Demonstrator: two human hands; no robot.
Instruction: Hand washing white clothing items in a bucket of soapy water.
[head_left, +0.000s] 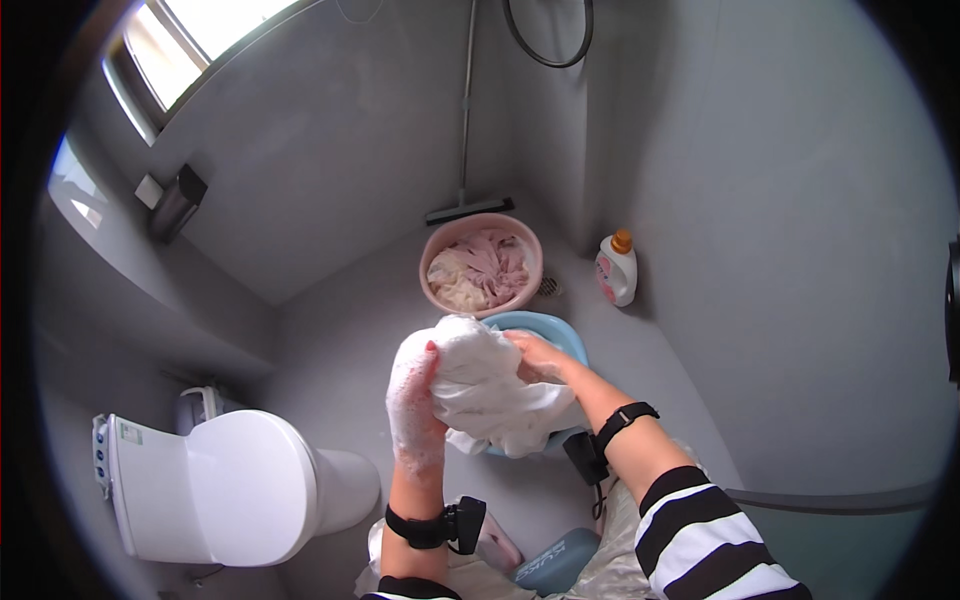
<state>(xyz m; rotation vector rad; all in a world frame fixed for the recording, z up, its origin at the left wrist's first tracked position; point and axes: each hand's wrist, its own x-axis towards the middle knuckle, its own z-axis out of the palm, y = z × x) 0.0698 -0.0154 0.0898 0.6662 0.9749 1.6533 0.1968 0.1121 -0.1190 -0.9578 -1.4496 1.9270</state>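
Observation:
A wet white cloth garment (495, 397) is bunched between my hands above a light blue plastic basin (566, 337), hiding most of the basin. My left hand (412, 390), coated in thick white foam, grips the cloth's left side with the thumb on top. On the right side, my right hand (534, 355) holds the cloth, its fingertips partly hidden in the folds. Just beyond stands a pink basin (535, 259) holding pink cloth (495, 262) and cream cloth (454, 281). Both wrists wear black straps with small black devices.
A white toilet (247, 487) stands at the left. Behind the pink basin, a floor squeegee (469, 211) leans at the wall. A white detergent bottle (619, 274) with an orange cap stands right of a floor drain (550, 286). Slippers (559, 562) show below.

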